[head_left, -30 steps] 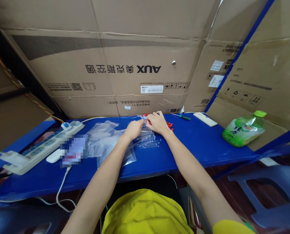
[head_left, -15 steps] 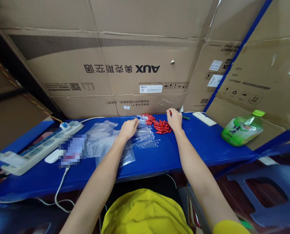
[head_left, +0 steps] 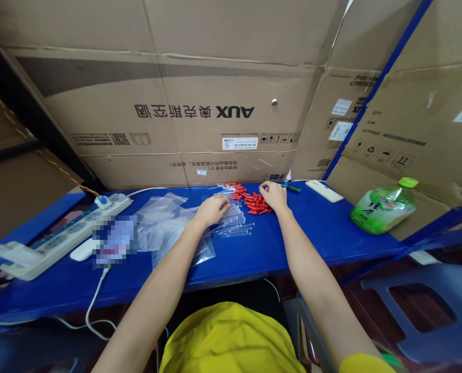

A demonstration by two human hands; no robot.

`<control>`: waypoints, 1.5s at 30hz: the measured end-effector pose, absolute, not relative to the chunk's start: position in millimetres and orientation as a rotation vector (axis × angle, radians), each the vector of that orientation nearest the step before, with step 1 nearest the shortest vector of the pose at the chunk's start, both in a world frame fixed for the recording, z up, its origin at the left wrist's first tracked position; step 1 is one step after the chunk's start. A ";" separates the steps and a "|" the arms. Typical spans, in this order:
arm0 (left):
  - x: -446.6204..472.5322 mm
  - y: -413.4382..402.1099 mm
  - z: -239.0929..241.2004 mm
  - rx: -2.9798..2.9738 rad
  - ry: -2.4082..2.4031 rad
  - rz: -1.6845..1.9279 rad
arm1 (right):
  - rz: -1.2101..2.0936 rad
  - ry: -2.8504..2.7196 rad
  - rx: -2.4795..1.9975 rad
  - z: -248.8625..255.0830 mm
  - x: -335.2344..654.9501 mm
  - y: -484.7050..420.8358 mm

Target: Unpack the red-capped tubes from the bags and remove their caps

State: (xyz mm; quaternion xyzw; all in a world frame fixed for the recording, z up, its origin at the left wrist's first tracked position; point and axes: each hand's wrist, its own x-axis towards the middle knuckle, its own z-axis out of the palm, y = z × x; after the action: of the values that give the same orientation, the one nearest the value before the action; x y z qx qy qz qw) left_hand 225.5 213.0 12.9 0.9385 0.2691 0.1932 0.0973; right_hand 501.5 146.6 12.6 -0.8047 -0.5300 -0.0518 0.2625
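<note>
Many thin clear plastic tubes (head_left: 234, 228) lie in a loose heap at the middle of the blue table. Beyond and to the right of them is a pile of small red caps (head_left: 257, 203); some more red pieces (head_left: 234, 187) sit at the far ends of the tubes. My left hand (head_left: 212, 210) rests over the left side of the tubes, its fingers curled together. At the right edge of the red pile my right hand (head_left: 275, 196) has its fingertips pinched. Anything small between the fingers of either hand is too hidden to make out.
Clear plastic bags (head_left: 164, 228) lie left of the tubes, beside a power strip (head_left: 71, 228) and cables. A green pen-like tool (head_left: 292, 188), a white phone-like object (head_left: 324, 191) and a green tea bottle (head_left: 384, 207) are to the right. Cardboard (head_left: 200, 77) walls the back.
My left hand has shifted right and slightly nearer over the tubes. My right hand has drawn a little left and nearer, toward the red caps, showing more of the green tool.
</note>
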 end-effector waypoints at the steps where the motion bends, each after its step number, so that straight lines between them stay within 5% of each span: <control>1: 226.0 213.3 12.1 2.779 0.794 0.580 | -0.141 -1.437 -2.188 12.4 500.7 146.8; 21: 229.6 204.4 13.7 2.821 0.934 0.591 | -0.434 -2.179 -1.960 24.9 405.2 147.1; 45: 231.9 199.7 16.9 2.827 0.939 0.622 | -0.476 -2.103 -2.032 14.8 405.3 149.1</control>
State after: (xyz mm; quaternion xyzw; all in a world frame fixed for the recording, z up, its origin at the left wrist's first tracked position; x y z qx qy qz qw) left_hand 231.9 199.7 16.9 0.9279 0.3080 0.2041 0.0492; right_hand 405.3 149.1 14.8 -0.6831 -0.7069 -0.1601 0.0892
